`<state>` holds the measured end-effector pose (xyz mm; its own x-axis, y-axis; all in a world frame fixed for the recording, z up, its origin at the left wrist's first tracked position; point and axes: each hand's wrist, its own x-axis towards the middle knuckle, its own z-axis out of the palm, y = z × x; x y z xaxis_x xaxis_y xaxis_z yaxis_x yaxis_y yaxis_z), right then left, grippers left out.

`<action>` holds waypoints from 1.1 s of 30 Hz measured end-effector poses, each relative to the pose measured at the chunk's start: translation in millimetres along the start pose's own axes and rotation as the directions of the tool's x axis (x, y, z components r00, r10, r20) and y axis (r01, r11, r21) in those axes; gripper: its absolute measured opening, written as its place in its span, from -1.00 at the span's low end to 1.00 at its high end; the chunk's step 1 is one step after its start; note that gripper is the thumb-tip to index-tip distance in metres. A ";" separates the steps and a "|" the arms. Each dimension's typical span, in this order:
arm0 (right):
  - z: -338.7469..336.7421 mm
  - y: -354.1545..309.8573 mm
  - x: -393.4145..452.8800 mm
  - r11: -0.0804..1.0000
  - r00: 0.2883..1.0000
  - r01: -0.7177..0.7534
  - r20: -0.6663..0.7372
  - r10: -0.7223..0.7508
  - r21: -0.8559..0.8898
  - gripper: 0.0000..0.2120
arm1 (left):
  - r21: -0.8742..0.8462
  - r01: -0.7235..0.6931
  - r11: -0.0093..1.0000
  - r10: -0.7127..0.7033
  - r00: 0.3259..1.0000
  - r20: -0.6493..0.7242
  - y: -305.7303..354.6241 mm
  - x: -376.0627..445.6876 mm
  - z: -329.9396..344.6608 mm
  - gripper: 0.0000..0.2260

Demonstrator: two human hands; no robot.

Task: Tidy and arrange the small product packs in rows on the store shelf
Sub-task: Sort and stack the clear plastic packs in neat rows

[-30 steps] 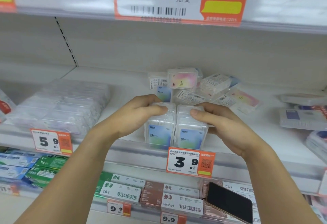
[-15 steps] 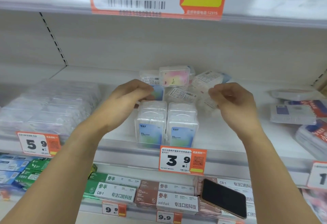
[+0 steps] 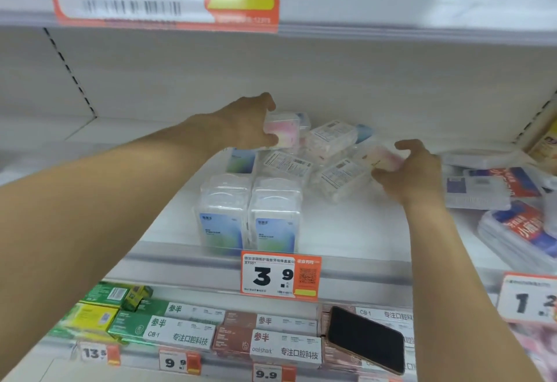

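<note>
Two clear packs with blue-green labels (image 3: 247, 215) stand upright side by side at the white shelf's (image 3: 346, 231) front edge. Behind them lies a loose heap of small clear packs (image 3: 328, 152), some on their sides with barcode labels up. My left hand (image 3: 244, 123) reaches deep into the shelf and grips a pink-labelled pack (image 3: 284, 129) at the back of the heap. At the heap's right end my right hand (image 3: 413, 170) curls round another pink-labelled pack (image 3: 379, 157).
An orange 3.9 price tag (image 3: 280, 276) hangs on the shelf rail. Flat red-and-blue packs (image 3: 509, 200) crowd the shelf's right side. On the lower shelf are green and brown boxes (image 3: 211, 330) and a black phone (image 3: 366, 339). The upper shelf edge (image 3: 391, 31) overhangs.
Both hands left the two upright front packs and moved back into the heap. Each now holds a pink-labelled pack. The camera view shifted slightly.
</note>
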<state>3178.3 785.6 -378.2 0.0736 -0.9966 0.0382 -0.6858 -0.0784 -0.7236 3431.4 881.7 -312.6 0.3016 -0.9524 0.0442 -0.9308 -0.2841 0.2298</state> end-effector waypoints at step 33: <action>-77.6 27.4 -44.7 0.862 0.830 0.057 0.456 -0.321 0.503 -0.74 | 0.040 -0.307 0.951 0.249 0.836 0.488 124.8 -53.2 -23.3 -0.66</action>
<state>3100.1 825.9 -346.3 0.6113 -0.7898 -0.0502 -0.2226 -0.1107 -0.9686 3304.0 899.5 -263.7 -0.0804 -0.9213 -0.3803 -0.9859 0.0175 0.1662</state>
